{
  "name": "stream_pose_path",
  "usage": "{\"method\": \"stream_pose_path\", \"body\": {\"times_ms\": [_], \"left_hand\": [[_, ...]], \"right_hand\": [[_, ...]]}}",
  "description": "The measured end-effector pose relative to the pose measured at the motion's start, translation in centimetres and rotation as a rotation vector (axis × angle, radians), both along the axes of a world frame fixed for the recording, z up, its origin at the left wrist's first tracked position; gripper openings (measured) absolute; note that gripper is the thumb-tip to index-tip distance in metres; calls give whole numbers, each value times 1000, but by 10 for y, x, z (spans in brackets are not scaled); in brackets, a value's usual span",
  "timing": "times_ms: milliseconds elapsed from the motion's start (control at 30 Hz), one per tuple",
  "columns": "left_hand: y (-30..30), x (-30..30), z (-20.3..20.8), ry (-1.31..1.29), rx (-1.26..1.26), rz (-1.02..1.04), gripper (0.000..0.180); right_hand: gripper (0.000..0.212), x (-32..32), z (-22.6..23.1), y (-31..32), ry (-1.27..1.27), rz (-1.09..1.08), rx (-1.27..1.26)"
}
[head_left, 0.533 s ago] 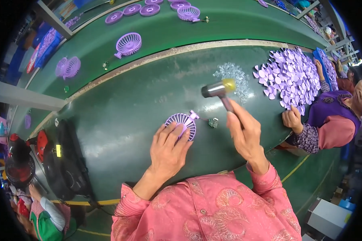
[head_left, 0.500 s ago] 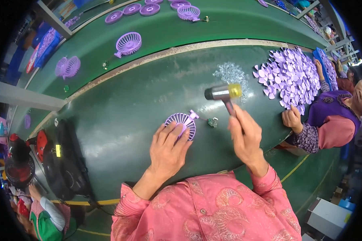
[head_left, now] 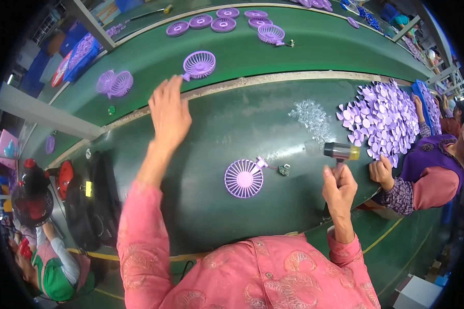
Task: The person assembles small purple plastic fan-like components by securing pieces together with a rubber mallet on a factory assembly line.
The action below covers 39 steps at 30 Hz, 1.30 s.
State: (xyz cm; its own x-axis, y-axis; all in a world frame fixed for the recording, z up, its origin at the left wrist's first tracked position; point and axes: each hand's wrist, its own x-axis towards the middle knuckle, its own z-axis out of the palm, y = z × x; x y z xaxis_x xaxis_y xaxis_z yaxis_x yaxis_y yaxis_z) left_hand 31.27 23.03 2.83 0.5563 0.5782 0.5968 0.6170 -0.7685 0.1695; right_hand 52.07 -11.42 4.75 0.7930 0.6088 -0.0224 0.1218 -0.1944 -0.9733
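Observation:
My left hand (head_left: 170, 113) reaches far out over the back edge of the table, fingers stretched, with nothing visible in it. Its fingertips are close to the stem of a purple fan housing (head_left: 199, 64) lying on the green conveyor belt. In my right hand (head_left: 339, 191) is a hammer (head_left: 341, 151), gripped by its handle; the head is metal with one black and one yellow face. On the table between my arms lies another round purple fan housing (head_left: 244, 178) with radial ribs. A small green circuit board (head_left: 284, 170) is wired to its stem.
Small clear plastic pieces (head_left: 312, 119) lie in a heap beyond the hammer. To their right is a large pile of purple fan blades (head_left: 384, 118), where a co-worker (head_left: 433, 172) sits. More purple parts (head_left: 223, 24) rest on the conveyor belt (head_left: 154, 67). A black bag (head_left: 90, 206) lies at left.
My left hand has left the fan housing on the table and moved forward and left to the belt. My right hand has shifted right and slightly nearer me with the hammer.

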Motion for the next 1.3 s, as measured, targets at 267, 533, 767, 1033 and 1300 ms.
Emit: {"method": "stream_pose_path", "body": {"times_ms": [267,533,767,1033,1300], "left_hand": [[68,26,-21,273,-112,184,20],[-34,-44,8,29,-417,48,15],[-115,-169,10,55,-589,255,11],[-182,-145,24,-168,-308,274,36],[-198,-37,25,166,-402,-144,70]], "right_hand": [[27,9,17,-3,203,-30,-132],[18,45,-2,-13,-101,-101,-313],[17,60,-12,-6,-104,-83,-331],[15,56,-21,15,-316,-2,-367],[14,60,-33,23,-799,90,-481]]}}
